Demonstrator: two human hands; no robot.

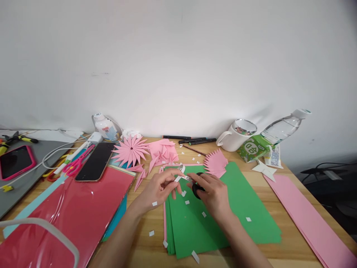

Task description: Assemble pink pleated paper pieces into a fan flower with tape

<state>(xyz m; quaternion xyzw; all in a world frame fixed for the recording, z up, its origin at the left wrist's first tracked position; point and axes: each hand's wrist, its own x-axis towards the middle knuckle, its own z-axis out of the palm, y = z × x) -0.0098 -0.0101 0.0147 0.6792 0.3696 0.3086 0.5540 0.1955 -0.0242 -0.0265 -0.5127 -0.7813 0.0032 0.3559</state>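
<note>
The narrow white strip [177, 179] was up in the air between my two hands, over the near-left part of the green sheets [217, 230], one stretch of it bending beside my fingertips. I judged it almost weightless, thin and limp, easy to crease or tear, and best taken flat near its end, close to the cut, where it would flop least. My left hand [160, 188] had it in a light pinch, thumb against fingers with no real gap; my right hand [214, 190] was curled round the black handles of the scissors [197, 190], their metal end right by the strip. How wide the blades stood, I couldn't tell. Small white pieces [187, 202] lay scattered below, on the green and on the wooden table [145, 247]. Farther out sat a pink pleated fan [215, 163], a pink paper starburst [131, 149] and, near the wall, a white mug [237, 139]
</note>
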